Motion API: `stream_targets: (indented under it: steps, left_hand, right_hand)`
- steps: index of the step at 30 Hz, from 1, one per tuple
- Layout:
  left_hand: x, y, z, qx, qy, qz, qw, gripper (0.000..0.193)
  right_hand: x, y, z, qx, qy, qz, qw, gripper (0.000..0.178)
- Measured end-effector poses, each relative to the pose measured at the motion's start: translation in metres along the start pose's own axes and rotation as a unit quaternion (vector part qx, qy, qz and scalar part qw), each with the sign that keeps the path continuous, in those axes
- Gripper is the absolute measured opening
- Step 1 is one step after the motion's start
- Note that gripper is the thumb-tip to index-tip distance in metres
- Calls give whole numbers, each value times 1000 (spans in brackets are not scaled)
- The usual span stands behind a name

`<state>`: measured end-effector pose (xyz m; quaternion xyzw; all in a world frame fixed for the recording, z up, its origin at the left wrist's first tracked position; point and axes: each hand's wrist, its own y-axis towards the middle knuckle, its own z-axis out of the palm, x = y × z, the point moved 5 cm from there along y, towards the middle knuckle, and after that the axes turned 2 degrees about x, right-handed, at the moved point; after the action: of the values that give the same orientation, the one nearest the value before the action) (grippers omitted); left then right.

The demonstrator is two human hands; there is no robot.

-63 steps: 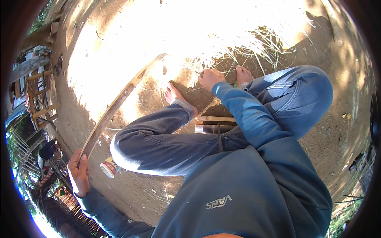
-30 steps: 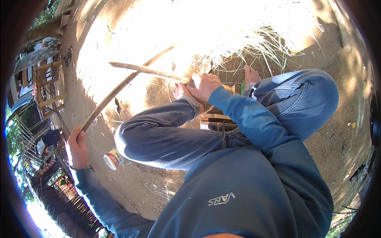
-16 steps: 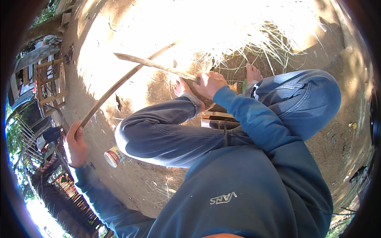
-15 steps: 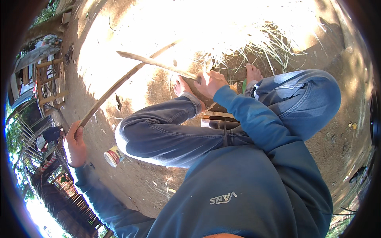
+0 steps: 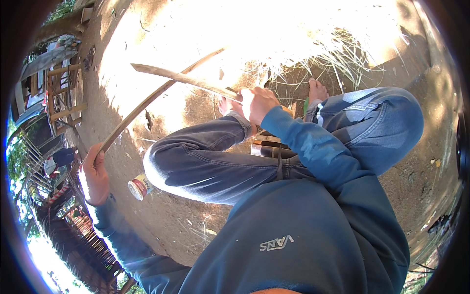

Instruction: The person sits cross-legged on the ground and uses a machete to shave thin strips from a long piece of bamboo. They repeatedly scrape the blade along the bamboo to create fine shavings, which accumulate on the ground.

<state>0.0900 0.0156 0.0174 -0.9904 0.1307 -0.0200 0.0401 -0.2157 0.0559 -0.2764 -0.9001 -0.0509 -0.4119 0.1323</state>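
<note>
My left hand (image 5: 95,176), out to the left, is closed round the near end of a long, slightly curved bamboo strip (image 5: 139,109). The strip slants away from me toward the bright ground. In front of my lap, my right hand (image 5: 259,104) is wrapped round the handle of a long knife (image 5: 205,85), most of the handle hidden by the fingers. Its broad blade points left and crosses the strip beyond its middle. Whether the blade's edge touches the strip I cannot tell.
Thin pale shavings (image 5: 338,56) lie in a heap beyond my bare feet. A small printed tub (image 5: 140,186) stands on the dirt beside my left knee. Under me shows part of a wooden seat (image 5: 269,149). A bamboo frame (image 5: 66,112) rises at far left.
The knife has shifted left along with my right hand, and its tip reaches farther past the strip. More of the blade's flat side shows. My left hand stays almost in place.
</note>
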Motion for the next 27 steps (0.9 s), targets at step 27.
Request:
stream_targets:
  steps: [27]
  left_hand:
    - [11, -1, 7, 34, -57, -24, 998, 21]
  right_hand:
    - [-96, 20, 13, 57, -30, 224, 972, 39]
